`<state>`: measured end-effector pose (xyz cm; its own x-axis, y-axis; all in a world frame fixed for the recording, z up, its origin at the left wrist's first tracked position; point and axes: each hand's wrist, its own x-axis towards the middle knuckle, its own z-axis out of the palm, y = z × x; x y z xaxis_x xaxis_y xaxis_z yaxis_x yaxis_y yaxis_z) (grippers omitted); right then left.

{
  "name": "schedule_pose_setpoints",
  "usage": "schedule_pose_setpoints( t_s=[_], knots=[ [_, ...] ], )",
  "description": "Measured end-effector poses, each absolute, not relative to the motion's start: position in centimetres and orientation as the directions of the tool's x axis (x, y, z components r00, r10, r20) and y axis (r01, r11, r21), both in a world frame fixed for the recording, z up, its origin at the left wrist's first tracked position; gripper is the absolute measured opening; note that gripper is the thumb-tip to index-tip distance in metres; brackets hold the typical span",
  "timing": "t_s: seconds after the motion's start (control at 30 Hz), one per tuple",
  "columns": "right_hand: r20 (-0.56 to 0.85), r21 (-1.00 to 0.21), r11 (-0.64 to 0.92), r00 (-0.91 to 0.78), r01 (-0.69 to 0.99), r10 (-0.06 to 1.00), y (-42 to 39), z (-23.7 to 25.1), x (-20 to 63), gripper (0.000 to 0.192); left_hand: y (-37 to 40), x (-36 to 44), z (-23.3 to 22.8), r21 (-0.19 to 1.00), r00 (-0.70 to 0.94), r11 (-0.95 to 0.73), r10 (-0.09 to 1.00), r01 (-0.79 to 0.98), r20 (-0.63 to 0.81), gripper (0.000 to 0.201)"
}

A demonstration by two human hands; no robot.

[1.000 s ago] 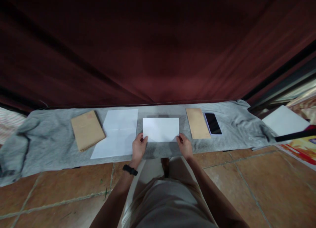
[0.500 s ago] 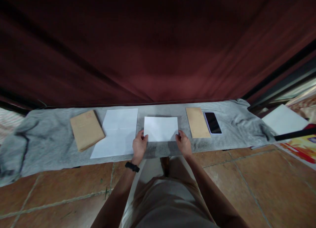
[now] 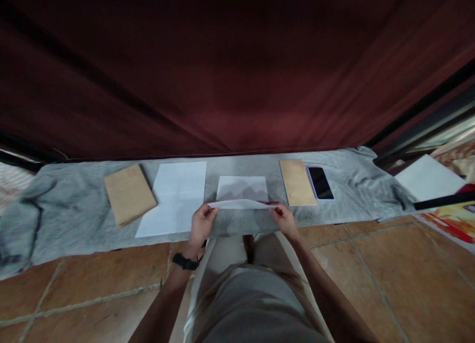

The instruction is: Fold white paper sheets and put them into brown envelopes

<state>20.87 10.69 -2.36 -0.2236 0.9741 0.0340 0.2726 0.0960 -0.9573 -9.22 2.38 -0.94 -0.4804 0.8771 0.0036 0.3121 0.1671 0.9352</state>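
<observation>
In the head view, a white sheet of paper (image 3: pixel 243 204) is raised at its near edge and seen almost edge-on, slightly bowed. My left hand (image 3: pixel 202 222) pinches its left end and my right hand (image 3: pixel 284 219) pinches its right end. Behind the raised edge, white paper (image 3: pixel 241 182) lies on the grey cloth with a shadow across it; whether the two are joined is hidden. Left of my hands lies a larger white sheet (image 3: pixel 178 197) with a crease. A brown envelope (image 3: pixel 298 182) rests flat to the right of my right hand.
Several stacked brown envelopes (image 3: pixel 129 194) overlap the large sheet's left side. A phone (image 3: pixel 320 183) lies beside the single envelope. The grey cloth (image 3: pixel 352 184) covers a narrow surface before a dark red curtain (image 3: pixel 237 85). A white sheet (image 3: pixel 428 177) is at far right.
Both hands have lifted the near edge of the white paper off the cloth, tilting it up towards me. My hands have moved slightly apart.
</observation>
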Motion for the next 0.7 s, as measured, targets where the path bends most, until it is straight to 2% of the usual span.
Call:
schedule_pose_setpoints(
  t_s=[0.13,0.27,0.4,0.47,0.57,0.63,0.7],
  knots=[
    [0.131,-0.941,0.244,-0.413,0.234,0.901,9.6,-2.0,21.7,0.032,0.7,-9.5,-1.0,0.944,-0.292,0.018,0.953,0.328,0.083,0.023],
    [0.181,-0.844,0.414,-0.547,0.340,0.817,8.7,-2.4,22.5,0.042,-0.6,-9.8,-1.4,0.883,-0.065,-0.100,0.987,0.458,0.146,0.031],
    [0.202,-0.751,0.507,-0.585,0.422,0.786,8.8,-2.6,23.0,0.050,-0.8,-10.1,-1.1,0.816,0.144,-0.155,0.986,0.558,0.088,0.041],
    [0.193,-0.763,0.485,-0.567,0.426,0.801,9.3,-2.4,22.9,0.042,-0.2,-10.0,-0.9,0.815,0.107,-0.089,0.994,0.573,0.034,0.036],
    [0.155,-0.799,0.390,-0.468,0.459,0.870,10.5,-2.0,22.1,0.024,1.2,-9.5,-1.0,0.855,-0.172,0.097,0.985,0.509,-0.010,0.025],
    [0.096,-0.808,0.306,-0.400,0.503,0.912,11.3,-1.7,21.3,0.027,2.4,-9.1,-1.2,0.881,-0.331,0.188,0.943,0.435,-0.037,0.030],
    [0.030,-0.792,0.229,-0.338,0.567,0.941,12.0,-1.5,20.3,0.032,3.6,-8.7,-1.4,0.881,-0.414,0.238,0.909,0.408,-0.054,0.033]
  ],
)
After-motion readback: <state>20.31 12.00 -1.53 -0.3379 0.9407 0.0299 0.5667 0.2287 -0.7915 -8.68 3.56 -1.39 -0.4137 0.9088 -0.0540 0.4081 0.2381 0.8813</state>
